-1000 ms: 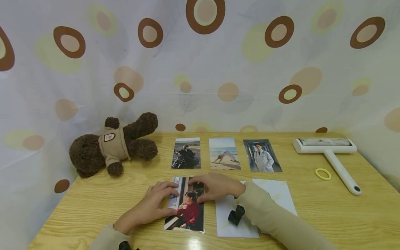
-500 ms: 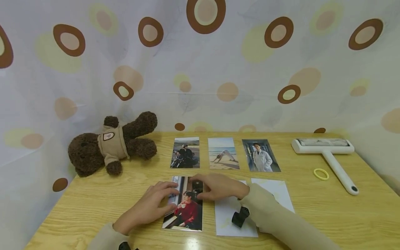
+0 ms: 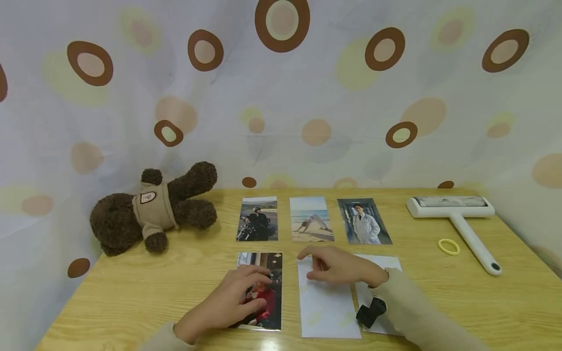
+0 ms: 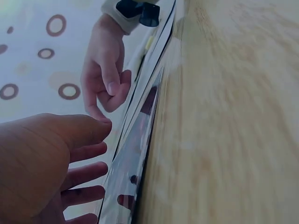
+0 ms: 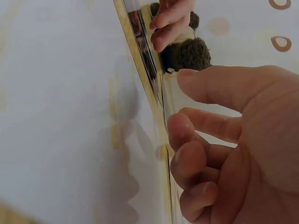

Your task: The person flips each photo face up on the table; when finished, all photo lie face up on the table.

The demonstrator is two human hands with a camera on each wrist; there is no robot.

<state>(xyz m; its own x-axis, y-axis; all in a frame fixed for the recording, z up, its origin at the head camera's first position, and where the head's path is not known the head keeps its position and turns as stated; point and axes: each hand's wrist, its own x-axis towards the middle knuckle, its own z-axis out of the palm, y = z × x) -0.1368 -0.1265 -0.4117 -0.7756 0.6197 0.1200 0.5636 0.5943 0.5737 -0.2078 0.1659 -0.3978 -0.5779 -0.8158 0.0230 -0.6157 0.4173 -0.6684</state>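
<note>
In the head view my left hand [image 3: 228, 300] lies over a glossy photo [image 3: 275, 302] of a person in a red sweater, hiding its left part. Its fingers are extended and grip nothing; the left wrist view has the fingertips close to the photo's surface, but I cannot tell whether they touch. My right hand [image 3: 342, 265] is over the far end of a white card [image 3: 329, 314], fingers loosely bent, nothing between thumb and fingers in the right wrist view. Beside that card is a second white card [image 3: 391, 262], partly covered by the right sleeve.
Behind lie three photos: a motorcyclist [image 3: 257, 219], a bending figure on a beach [image 3: 311, 219] and a person in a white coat [image 3: 364, 222]. A brown teddy bear [image 3: 153, 209] lies at left. A white T-shaped roller [image 3: 471, 236] and yellow ring [image 3: 449, 247] are at right.
My right hand has left the red-sweater photo and moved right, over the white card. My left hand has shifted slightly right, further across the photo.
</note>
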